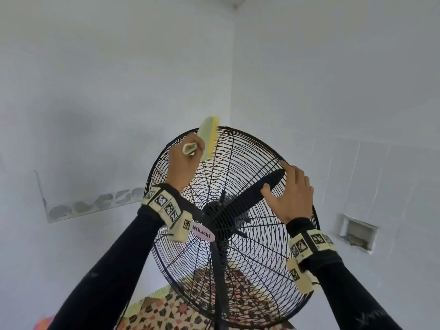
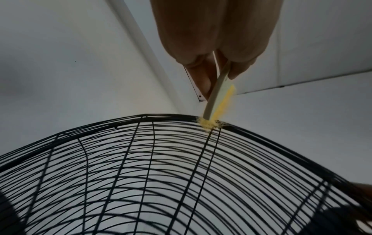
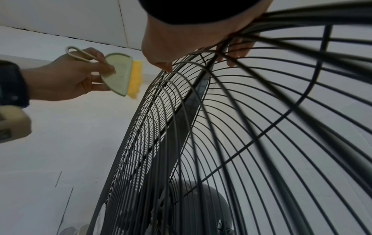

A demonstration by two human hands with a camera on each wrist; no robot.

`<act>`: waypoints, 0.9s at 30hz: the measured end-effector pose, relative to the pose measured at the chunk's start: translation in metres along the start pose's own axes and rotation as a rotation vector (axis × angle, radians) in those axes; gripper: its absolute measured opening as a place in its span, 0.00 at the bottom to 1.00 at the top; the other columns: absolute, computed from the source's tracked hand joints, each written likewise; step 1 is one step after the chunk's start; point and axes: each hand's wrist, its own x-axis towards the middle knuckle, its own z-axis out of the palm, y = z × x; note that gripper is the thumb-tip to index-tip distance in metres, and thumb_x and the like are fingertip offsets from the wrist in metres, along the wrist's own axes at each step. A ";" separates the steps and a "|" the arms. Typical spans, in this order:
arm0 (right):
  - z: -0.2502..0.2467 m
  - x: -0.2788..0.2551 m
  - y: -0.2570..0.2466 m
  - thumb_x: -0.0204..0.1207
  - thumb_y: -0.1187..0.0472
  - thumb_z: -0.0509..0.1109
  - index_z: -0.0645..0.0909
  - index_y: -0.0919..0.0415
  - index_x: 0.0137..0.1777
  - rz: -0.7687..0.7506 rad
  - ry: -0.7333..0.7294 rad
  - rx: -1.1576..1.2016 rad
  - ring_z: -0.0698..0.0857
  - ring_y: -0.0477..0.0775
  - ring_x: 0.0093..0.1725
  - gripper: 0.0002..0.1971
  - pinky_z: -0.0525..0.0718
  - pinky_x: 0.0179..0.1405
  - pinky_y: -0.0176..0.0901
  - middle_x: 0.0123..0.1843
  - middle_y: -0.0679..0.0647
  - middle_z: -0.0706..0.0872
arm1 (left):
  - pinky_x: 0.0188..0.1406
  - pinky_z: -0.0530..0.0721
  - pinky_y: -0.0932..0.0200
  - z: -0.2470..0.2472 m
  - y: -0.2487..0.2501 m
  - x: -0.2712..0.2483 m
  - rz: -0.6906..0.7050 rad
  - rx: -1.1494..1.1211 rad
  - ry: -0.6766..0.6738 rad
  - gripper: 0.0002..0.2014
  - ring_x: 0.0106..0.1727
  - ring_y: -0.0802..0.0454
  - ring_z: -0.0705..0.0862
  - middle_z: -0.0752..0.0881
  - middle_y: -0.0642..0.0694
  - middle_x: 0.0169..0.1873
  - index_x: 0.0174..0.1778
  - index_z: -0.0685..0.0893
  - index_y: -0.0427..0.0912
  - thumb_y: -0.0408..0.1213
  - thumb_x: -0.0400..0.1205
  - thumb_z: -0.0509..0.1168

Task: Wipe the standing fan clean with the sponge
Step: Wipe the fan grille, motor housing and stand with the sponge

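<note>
The black standing fan's wire cage (image 1: 240, 236) fills the middle of the head view, with a dark blade (image 1: 257, 191) behind the wires. My left hand (image 1: 190, 151) grips a pale green holder by its loop, with a yellow sponge (image 1: 211, 139) along one edge. The sponge (image 2: 218, 105) touches the cage's (image 2: 153, 159) top rim in the left wrist view. My right hand (image 1: 283, 179) lies on the cage's upper right. In the right wrist view its fingers (image 3: 239, 52) curl round the rim wires (image 3: 271, 20), and the sponge (image 3: 135, 79) shows at the left.
White walls meet in a corner behind the fan. A wall niche (image 1: 95, 203) with grey stones lies at left, a small recess (image 1: 357, 232) at right. The fan's pole (image 1: 220, 289) drops past a patterned cloth (image 1: 176, 310). A pink label (image 1: 202, 232) sits by the motor hub.
</note>
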 end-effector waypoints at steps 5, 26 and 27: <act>-0.002 0.001 0.002 0.70 0.36 0.64 0.68 0.52 0.81 0.017 0.002 0.013 0.75 0.60 0.71 0.39 0.78 0.66 0.64 0.75 0.56 0.76 | 0.34 0.80 0.69 0.020 -0.029 -0.047 -0.110 0.034 -0.079 0.18 0.35 0.63 0.83 0.86 0.59 0.38 0.41 0.80 0.54 0.22 0.84 0.67; -0.001 0.000 0.000 0.72 0.42 0.72 0.68 0.52 0.80 0.004 0.021 0.023 0.76 0.60 0.70 0.37 0.77 0.65 0.63 0.75 0.57 0.77 | 0.40 0.86 0.49 -0.006 -0.051 -0.095 -0.100 -0.092 -0.088 0.21 0.41 0.41 0.86 0.87 0.54 0.41 0.45 0.81 0.57 0.20 0.84 0.67; -0.002 -0.001 0.001 0.72 0.40 0.70 0.68 0.52 0.80 0.010 0.022 0.023 0.76 0.60 0.70 0.37 0.78 0.65 0.63 0.75 0.57 0.77 | 0.38 0.86 0.48 -0.002 -0.052 -0.103 -0.117 -0.082 -0.107 0.22 0.39 0.43 0.85 0.87 0.55 0.42 0.44 0.81 0.59 0.20 0.84 0.67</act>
